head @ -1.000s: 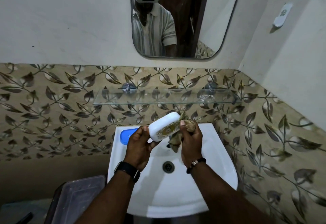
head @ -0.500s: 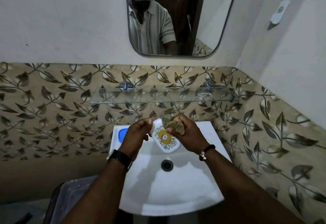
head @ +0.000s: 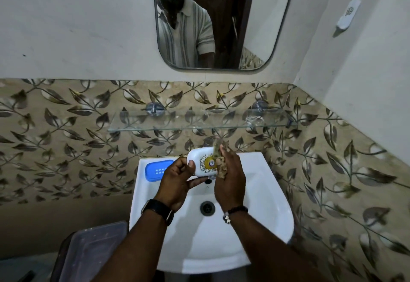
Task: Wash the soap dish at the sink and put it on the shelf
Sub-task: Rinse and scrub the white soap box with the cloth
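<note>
Over the back of the white sink (head: 261, 204), my left hand (head: 177, 184) grips a white soap dish (head: 200, 163) with a gold and black emblem on its face, thumb on its left end. My right hand (head: 229, 177) presses a brownish scrub rag (head: 218, 159) against the dish's right end. The tap is hidden behind the dish and my hands. A glass shelf (head: 168, 124) is fixed to the leaf-patterned tiles just above the sink.
A blue soap dish part (head: 155, 169) lies on the sink's back left ledge. The drain (head: 207, 208) sits mid-basin. A dark lidded bin (head: 88, 253) stands at lower left. A mirror (head: 221, 19) hangs above; a white wall fitting (head: 348, 14) is at right.
The dish has turned from pointing down into the basin to lying crosswise and higher, emblem facing me. My right hand with the rag slid from its top to its right end.
</note>
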The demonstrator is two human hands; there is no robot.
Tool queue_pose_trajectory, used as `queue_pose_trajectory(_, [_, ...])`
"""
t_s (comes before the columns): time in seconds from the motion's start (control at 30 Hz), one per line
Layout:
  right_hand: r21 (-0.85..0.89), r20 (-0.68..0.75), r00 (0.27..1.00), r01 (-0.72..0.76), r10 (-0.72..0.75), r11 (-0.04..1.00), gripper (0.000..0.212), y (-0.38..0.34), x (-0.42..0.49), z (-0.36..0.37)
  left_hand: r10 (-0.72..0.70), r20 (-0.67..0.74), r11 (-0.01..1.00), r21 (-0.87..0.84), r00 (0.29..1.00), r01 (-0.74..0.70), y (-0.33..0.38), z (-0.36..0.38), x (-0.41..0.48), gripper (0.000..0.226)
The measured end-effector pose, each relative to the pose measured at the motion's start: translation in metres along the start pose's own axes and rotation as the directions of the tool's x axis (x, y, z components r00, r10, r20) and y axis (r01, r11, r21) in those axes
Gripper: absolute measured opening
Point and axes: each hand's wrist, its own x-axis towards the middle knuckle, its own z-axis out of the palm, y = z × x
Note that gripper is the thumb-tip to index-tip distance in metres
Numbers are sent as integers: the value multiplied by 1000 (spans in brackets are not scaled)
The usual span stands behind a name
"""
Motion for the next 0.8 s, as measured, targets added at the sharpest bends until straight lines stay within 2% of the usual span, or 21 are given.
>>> queue_pose_trajectory(0.07, [-5,-5,998,56,-56,998,41,-8,-23,11,14,-31,999,-34,999,-15,-4,5,0,32])
queue_pose_trajectory(0.17, [83,158,957,235,-245,969,47,-21,-40,11,23,-37,1000,-15,999,-24,-4,1,3,27])
queue_pose_trajectory(0.23, [80,198,915,342,-351,936,52,-15,-30,3,28,-13,1000,-1,1000,-28,0,-4,3,30])
queue_pose_trajectory(0.27, [56,193,915,351,-355,935,53,-10,-21,-1,34,7,999,17,999,-34,3,-5,1,32])
queue_pose_trajectory(0.33, [47,143,967,205,-210,978,46,0,-2,-6,52,66,995,77,996,-57,5,-7,-4,34])
queue_pose_trajectory(0.4, [105,107,991,-86,75,991,32,7,15,-9,77,146,982,161,986,-100,6,-8,-9,30])
queue_pose_trajectory(0.47, [237,194,930,-353,312,905,20,5,26,-15,103,223,942,292,969,-167,11,-12,-11,20])
queue_pose_trajectory(0.5, [355,272,880,-467,389,810,18,2,30,-20,116,258,892,398,959,-215,14,-15,-9,16])
queue_pose_trajectory(0.53, [481,365,822,-569,437,667,17,-2,32,-25,121,298,823,503,947,-263,17,-19,-7,15])
queue_pose_trajectory(0.6, [594,500,730,-681,466,429,15,-7,36,-35,129,386,699,618,914,-359,21,-28,-3,12])
queue_pose_trajectory(0.7, [596,549,685,-723,480,349,19,1,41,-38,183,530,452,702,828,-550,22,-43,5,20])
queue_pose_trajectory(0.8, [568,567,659,-747,494,345,14,3,40,-36,155,581,292,746,799,-599,22,-49,10,15])
